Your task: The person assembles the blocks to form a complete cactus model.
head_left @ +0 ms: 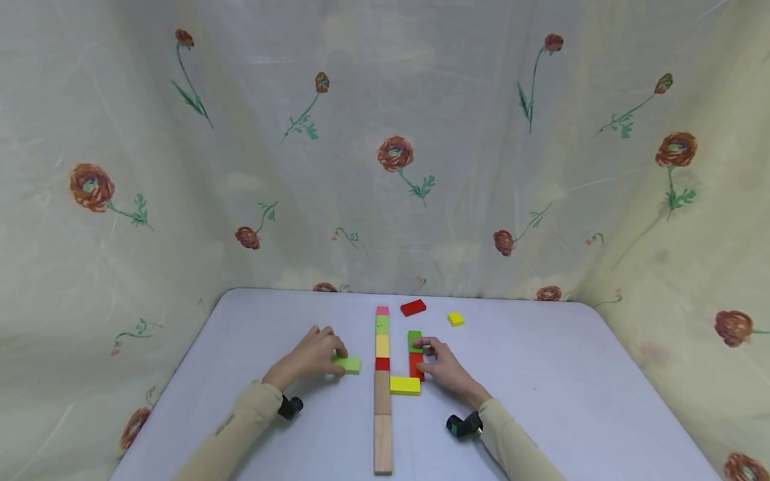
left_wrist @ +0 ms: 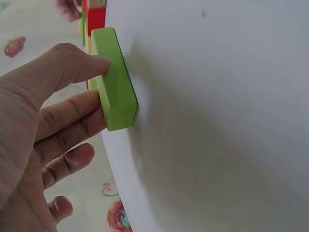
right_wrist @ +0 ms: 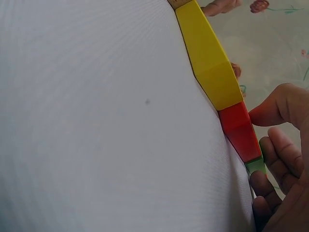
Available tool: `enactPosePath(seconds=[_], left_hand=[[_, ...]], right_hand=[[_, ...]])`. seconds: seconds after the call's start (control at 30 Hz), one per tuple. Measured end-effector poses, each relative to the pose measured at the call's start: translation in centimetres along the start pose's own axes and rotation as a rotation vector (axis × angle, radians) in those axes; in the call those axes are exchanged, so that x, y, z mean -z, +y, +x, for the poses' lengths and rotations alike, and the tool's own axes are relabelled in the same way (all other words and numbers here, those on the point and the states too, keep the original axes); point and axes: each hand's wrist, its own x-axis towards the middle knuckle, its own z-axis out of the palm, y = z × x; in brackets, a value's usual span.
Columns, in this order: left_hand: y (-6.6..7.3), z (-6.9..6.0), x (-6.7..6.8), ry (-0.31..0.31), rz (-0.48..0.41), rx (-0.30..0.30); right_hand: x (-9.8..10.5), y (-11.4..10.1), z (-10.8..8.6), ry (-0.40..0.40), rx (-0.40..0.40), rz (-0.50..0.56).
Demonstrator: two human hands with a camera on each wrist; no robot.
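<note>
My left hand (head_left: 314,357) pinches a light green block (left_wrist: 118,82) by its sides, thumb on one face and fingertips opposite. That block is just left of a long row of blocks. On the row's other side, my right hand (head_left: 448,371) is at a short line of blocks. Its thumb touches a red block (right_wrist: 239,130), while its curled fingers are around the green block (head_left: 414,339) at the far end. A yellow block (head_left: 405,386) lies crosswise between the long row and the red block. Some right fingertips are hidden behind the green block.
The central row has plain wooden blocks (head_left: 382,444) nearest, then red, pale yellow (head_left: 382,346), light green and pink blocks. Beyond my right hand lie a loose red block (head_left: 413,307) and a small yellow block (head_left: 456,319). A flowered curtain (head_left: 361,133) surrounds the white table (head_left: 541,374).
</note>
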Motion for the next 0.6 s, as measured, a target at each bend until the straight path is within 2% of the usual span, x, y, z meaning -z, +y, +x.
enactPosePath(seconds=[0.23,0.4,0.6], left_hand=[[1.4,-0.1,-0.6,0.007,0.036,-0.043],[1.7,0.1,-1.0,0.018,0.053,-0.070],[1.9,0.3,-1.4,0.019,0.054,-0.067]], right_hand=[[0.1,-0.1,-0.1,0.006,-0.009,-0.012],[0.0,-0.3,-0.2,0.005,-0.009,-0.008],[-0.1,-0.3,-0.2,0.007,-0.008,-0.005]])
